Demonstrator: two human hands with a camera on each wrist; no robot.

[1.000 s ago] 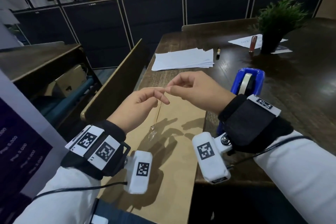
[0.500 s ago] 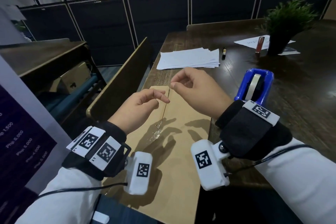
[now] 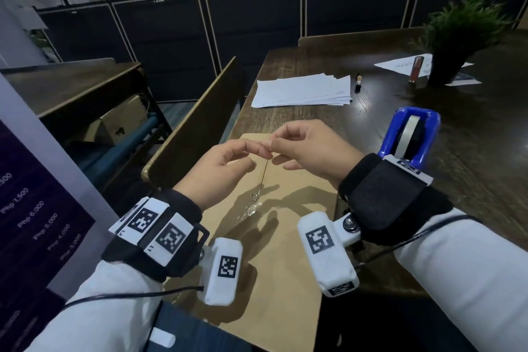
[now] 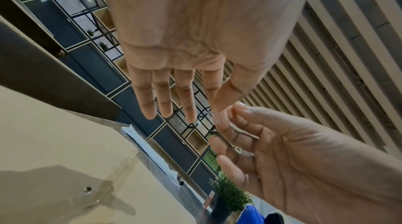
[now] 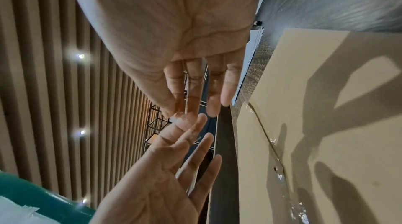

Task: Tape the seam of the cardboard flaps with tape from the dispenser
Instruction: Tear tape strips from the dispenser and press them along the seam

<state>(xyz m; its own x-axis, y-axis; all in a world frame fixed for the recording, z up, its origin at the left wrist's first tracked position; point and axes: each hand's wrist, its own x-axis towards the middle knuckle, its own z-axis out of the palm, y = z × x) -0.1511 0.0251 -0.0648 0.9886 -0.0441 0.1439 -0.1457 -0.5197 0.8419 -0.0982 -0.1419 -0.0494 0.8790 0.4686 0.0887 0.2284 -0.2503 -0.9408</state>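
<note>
Two tan cardboard flaps (image 3: 285, 237) lie flat on the table, their seam (image 3: 264, 174) running away from me. Clear tape with a crinkled spot (image 3: 251, 208) covers the near part of the seam. Above the seam my hands meet at their fingertips. A small crumpled tape piece (image 4: 219, 116) sits between them. My left hand (image 3: 257, 153) holds it at thumb and index tip, its other fingers straight. My right hand (image 3: 273, 147) pinches the same piece between thumb and index. The blue tape dispenser (image 3: 408, 137) stands on the table behind my right wrist.
A stack of white paper (image 3: 303, 91) and a dark pen (image 3: 357, 83) lie farther back on the dark wooden table (image 3: 471, 166). A potted plant (image 3: 457, 37) and a red tube (image 3: 415, 68) stand on loose sheets at the far right. A chair back (image 3: 200, 123) rises along the table's left edge.
Half a second ago the fingertips were slightly apart; now they touch again at the tape piece. Cardboard and dispenser have not moved.
</note>
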